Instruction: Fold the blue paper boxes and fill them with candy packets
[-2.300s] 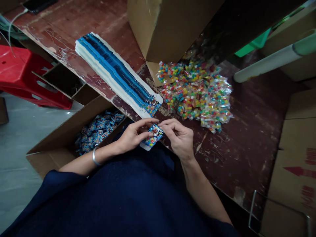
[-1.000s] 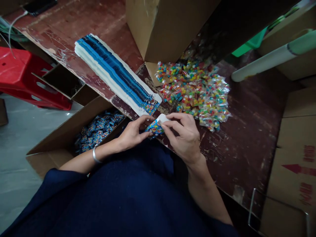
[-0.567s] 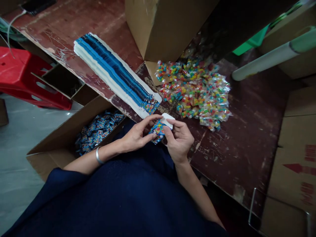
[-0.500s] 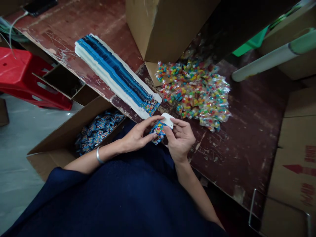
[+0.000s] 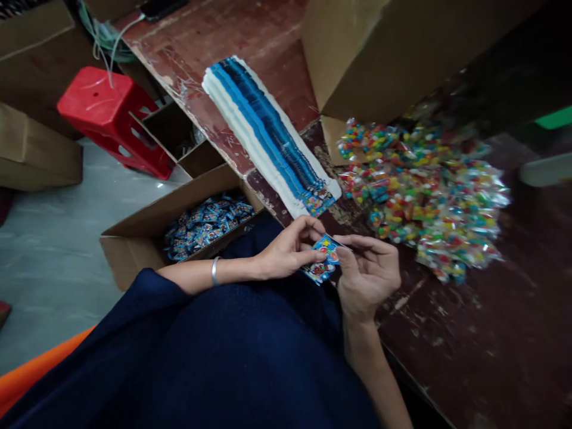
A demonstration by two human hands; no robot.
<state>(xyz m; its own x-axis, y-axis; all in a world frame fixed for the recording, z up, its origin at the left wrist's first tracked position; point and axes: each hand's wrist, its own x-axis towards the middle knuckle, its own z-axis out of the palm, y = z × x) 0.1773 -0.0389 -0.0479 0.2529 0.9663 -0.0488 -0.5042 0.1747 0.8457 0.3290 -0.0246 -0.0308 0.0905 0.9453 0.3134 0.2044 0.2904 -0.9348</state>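
Item: small blue printed packet (image 5: 322,262), held over the near edge of the bench (image 5: 469,333), just above the lap.

Grip, left hand (image 5: 288,253): fingers closed on the packet's left end, thumb on top.

Grip, right hand (image 5: 369,277): thumb and forefinger pinched on the packet's right end, remaining fingers curled beneath.

Nearby: fanned row of flat blue-and-white packets (image 5: 268,137) on the bench just beyond the hands; heap of clear candy bags (image 5: 424,190) to the right; open carton of filled blue packets (image 5: 205,220) on the floor at left; large cardboard box (image 5: 402,53) behind the heap; red stool (image 5: 111,119) further left.

Risks, as judged: both holds sit at the packet's ends, so a slack pinch could let it drop onto the lap or the floor beside the carton; a hard tug may crease or tear the card; a passing right elbow or wrist could drag candy bags off the heap.

Writing and brands: cartoon artwork in red, yellow and blue shows on the packet; lettering too small and blurred to read. No legible brand anywhere
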